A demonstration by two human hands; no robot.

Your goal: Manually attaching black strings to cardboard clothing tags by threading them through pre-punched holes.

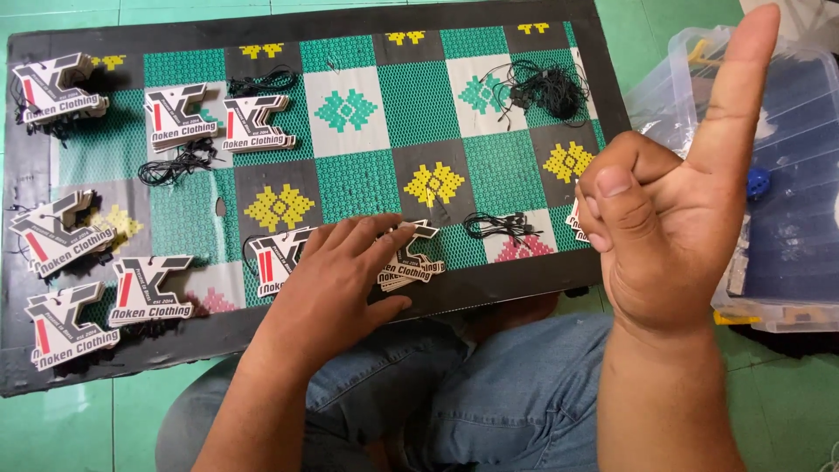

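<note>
My left hand [336, 284] lies flat, fingers spread, on a small stack of shaped cardboard hang tags [411, 262] near the front edge of a patterned board [384, 105]. Another tag stack [273, 262] sits just left of that hand. My right hand [677, 205] is raised close to the camera, index finger pointing straight up and the other fingers curled into the palm; it holds nothing. It partly hides a tag [574, 218] at the board's right edge. A short bundle of black strings [498, 225] lies between the two hands.
More tag stacks lie along the board's left side [61, 87] [253, 122] [149, 288]. A tangle of black strings [542, 87] rests at the far right. A clear plastic box [786, 175] stands on the green floor to the right. My jeans-clad legs [489, 393] are under the board.
</note>
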